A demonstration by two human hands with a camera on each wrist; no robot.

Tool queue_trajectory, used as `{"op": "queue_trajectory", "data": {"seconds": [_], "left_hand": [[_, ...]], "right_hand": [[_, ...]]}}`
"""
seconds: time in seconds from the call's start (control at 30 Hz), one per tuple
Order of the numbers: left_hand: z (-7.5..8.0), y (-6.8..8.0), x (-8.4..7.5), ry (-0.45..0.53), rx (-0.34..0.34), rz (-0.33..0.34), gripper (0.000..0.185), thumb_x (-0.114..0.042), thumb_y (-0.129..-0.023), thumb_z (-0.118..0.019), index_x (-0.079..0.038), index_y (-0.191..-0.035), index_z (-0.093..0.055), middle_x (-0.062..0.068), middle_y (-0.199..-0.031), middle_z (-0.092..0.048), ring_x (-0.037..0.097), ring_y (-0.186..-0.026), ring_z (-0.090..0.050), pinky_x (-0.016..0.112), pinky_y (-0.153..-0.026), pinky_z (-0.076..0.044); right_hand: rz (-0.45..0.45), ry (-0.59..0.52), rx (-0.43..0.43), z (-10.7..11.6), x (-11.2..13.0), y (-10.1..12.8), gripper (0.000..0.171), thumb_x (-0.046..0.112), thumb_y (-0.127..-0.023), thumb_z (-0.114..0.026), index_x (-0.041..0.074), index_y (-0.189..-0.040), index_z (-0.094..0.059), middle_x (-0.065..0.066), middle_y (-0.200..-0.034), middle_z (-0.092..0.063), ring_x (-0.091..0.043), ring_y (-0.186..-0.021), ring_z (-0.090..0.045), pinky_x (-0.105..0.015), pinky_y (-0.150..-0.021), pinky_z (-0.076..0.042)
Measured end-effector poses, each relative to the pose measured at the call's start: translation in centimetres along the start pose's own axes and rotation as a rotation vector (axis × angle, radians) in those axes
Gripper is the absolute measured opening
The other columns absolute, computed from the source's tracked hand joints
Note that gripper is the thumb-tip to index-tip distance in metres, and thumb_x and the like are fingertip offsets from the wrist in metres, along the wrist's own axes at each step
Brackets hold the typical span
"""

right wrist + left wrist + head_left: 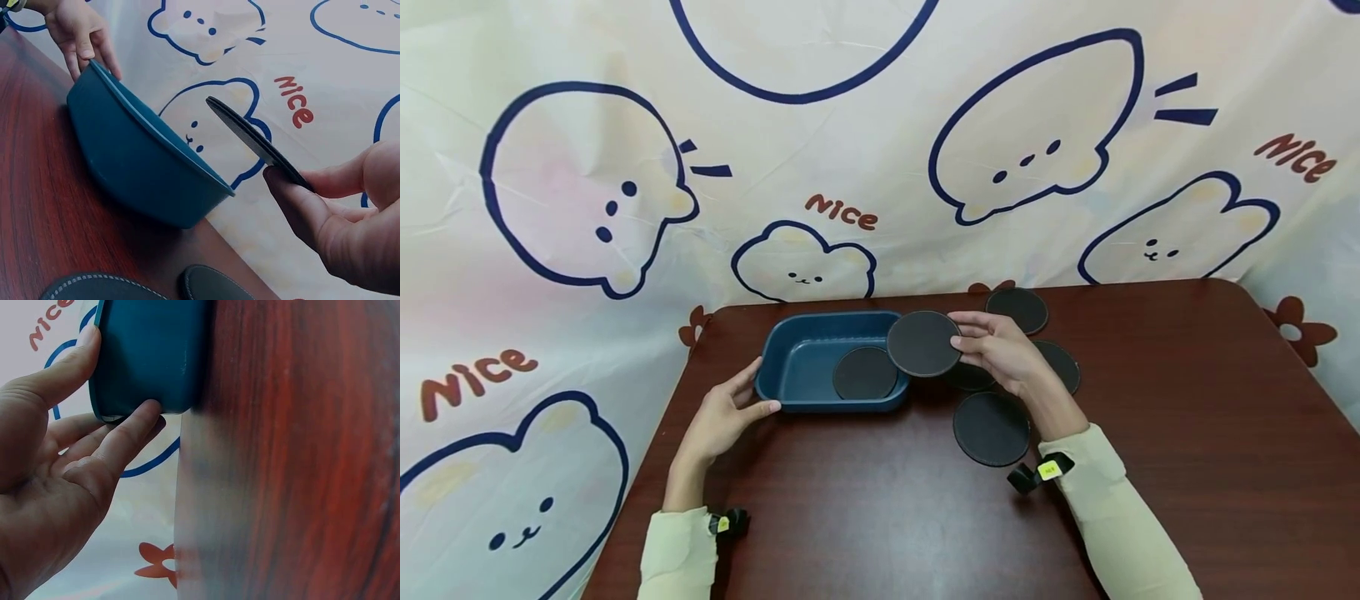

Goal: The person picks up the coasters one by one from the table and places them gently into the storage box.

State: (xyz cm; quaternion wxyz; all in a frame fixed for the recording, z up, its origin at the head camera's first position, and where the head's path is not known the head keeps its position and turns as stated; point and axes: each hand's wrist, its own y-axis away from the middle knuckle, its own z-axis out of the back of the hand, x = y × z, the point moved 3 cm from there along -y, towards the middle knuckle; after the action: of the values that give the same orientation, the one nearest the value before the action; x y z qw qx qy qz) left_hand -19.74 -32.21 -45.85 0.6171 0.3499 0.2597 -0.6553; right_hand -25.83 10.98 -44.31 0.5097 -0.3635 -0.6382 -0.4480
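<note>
A black round coaster is pinched by its right edge between the thumb and fingers of my right hand. It is held over the right end of a blue rectangular plastic basin. Seen edge-on in the right wrist view, the held coaster tilts above the rim. Another coaster lies inside the basin. My left hand grips the basin's left end, thumb on the near corner of the rim; in the left wrist view its fingers touch the basin's end wall.
Several more black coasters lie right of the basin: one in front, one at the back edge, one partly behind my right wrist, one partly under my hand. Behind the brown table hangs a printed cloth.
</note>
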Motion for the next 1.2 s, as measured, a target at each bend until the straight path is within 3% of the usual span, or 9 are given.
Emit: {"op": "queue_trajectory", "data": {"seconds": [0.23, 0.6, 0.9, 1.03, 1.2], "left_hand": [[0.0, 0.0, 0.0, 0.009, 0.001, -0.001, 0.087, -0.023, -0.102, -0.077, -0.012, -0.172, -0.026, 0.023, -0.170, -0.039, 0.042, -0.148, -0.052, 0.057, -0.113, -0.049], [-0.1, 0.0, 0.0, 0.015, 0.003, 0.000, 0.086, -0.021, -0.103, -0.076, -0.012, -0.172, -0.025, 0.023, -0.170, -0.040, 0.042, -0.149, -0.052, 0.058, -0.113, -0.049], [-0.1, -0.1, 0.0, 0.015, -0.007, 0.005, 0.086, -0.020, -0.103, -0.076, -0.012, -0.172, -0.026, 0.023, -0.169, -0.040, 0.042, -0.149, -0.051, 0.057, -0.113, -0.049], [-0.1, 0.0, 0.0, 0.010, -0.011, 0.007, 0.086, -0.021, -0.102, -0.076, -0.012, -0.172, -0.026, 0.023, -0.170, -0.040, 0.042, -0.149, -0.052, 0.057, -0.113, -0.049], [-0.1, 0.0, 0.1, 0.004, -0.009, 0.009, 0.086, -0.023, -0.102, -0.076, -0.012, -0.172, -0.026, 0.023, -0.169, -0.040, 0.042, -0.149, -0.052, 0.058, -0.114, -0.049]], "right_hand": [[0.000, -0.040, 0.016, -1.6, -0.2, -0.8, 0.059, 0.002, -0.109, -0.058, 0.001, -0.165, -0.039, -0.028, -0.160, -0.050, -0.003, -0.107, -0.071, -0.018, -0.089, -0.059], [-0.037, -0.043, 0.025, -3.8, -0.2, -2.0, 0.056, 0.004, -0.109, -0.060, 0.005, -0.163, -0.044, -0.023, -0.158, -0.054, -0.007, -0.109, -0.071, -0.019, -0.088, -0.060], [-0.027, -0.053, 0.017, -5.5, 0.2, -3.2, 0.052, -0.001, -0.107, -0.061, 0.002, -0.158, -0.050, -0.026, -0.148, -0.061, -0.006, -0.094, -0.074, -0.019, -0.080, -0.061], [-0.035, -0.012, 0.011, -6.0, 0.1, -3.5, 0.051, 0.000, -0.106, -0.062, 0.003, -0.156, -0.052, -0.025, -0.150, -0.060, -0.011, -0.103, -0.073, -0.024, -0.086, -0.062], [-0.042, 0.040, 0.014, -6.6, -0.1, -3.7, 0.052, 0.000, -0.106, -0.063, 0.005, -0.157, -0.053, -0.024, -0.157, -0.055, -0.028, -0.129, -0.067, -0.042, -0.107, -0.059]]}}
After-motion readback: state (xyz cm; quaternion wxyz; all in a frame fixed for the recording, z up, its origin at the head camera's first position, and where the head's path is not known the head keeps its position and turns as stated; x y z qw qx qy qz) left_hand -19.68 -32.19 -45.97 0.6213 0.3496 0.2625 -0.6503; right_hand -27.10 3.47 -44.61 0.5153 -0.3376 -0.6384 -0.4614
